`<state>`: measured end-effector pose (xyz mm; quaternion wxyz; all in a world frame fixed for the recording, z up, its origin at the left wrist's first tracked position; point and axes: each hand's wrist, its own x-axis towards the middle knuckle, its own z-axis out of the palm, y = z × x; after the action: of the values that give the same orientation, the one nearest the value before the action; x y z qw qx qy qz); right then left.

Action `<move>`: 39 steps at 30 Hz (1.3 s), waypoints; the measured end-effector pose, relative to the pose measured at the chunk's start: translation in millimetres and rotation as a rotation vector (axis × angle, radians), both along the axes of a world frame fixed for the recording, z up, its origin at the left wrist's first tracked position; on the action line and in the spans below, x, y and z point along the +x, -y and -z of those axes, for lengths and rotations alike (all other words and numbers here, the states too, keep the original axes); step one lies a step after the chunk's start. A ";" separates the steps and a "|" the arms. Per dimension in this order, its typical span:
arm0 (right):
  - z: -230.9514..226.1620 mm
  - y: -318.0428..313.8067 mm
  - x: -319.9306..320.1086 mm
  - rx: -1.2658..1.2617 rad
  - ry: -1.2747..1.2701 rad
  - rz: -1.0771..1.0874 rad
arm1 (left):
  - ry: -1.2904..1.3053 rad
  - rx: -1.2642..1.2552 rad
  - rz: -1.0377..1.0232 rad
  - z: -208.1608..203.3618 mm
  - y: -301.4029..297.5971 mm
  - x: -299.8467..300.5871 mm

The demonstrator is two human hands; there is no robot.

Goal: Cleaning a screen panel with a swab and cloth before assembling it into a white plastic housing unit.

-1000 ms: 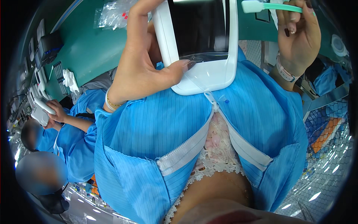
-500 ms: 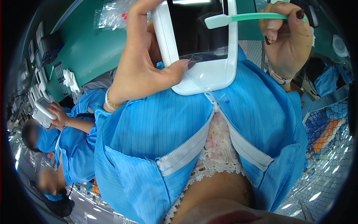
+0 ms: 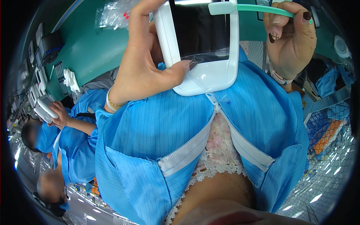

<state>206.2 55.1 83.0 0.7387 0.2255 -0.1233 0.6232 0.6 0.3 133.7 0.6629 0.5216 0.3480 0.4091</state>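
Note:
My left hand (image 3: 144, 56) grips a white handheld device (image 3: 210, 77) with a large dark screen (image 3: 200, 32). Its thumb rests on the front, just below the screen, holding a loose clear film (image 3: 198, 59) that covers the screen's lower edge and hangs down over the white casing. Between the fingers and thumb of my right hand (image 3: 290, 39) is a cleaning swab with a mint-green handle (image 3: 258, 8) and a flat white head (image 3: 222, 8). The swab's head lies over the upper part of the screen; whether it touches the glass I cannot tell.
A green worktop (image 3: 93, 48) stretches behind the device, with clear plastic bags (image 3: 114, 15) and a crumpled white cloth (image 3: 71, 80) on it. At the left, a co-worker in blue (image 3: 77, 150) holds a similar white device (image 3: 45, 108). A wire-mesh basket (image 3: 330, 138) stands at the right.
The swab's head has moved up the screen and slightly right, with my right hand shifting a little right. My left hand and the device have hardly moved.

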 end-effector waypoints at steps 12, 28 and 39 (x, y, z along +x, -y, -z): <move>-35.0 -12.4 50.2 -0.319 1.054 0.441 | 0.129 0.047 0.028 18.0 -3.4 -10.1; -25.6 13.0 34.3 -0.541 1.120 -0.089 | -0.097 0.175 -0.128 6.7 2.3 0.0; -26.9 13.5 37.3 -0.531 1.055 -0.134 | -0.197 0.234 -0.005 1.1 -1.7 -5.5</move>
<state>243.6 41.6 109.9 0.5676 -0.3000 -0.2991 0.7059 -4.9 2.0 132.6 0.5590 0.6321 0.3626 0.3956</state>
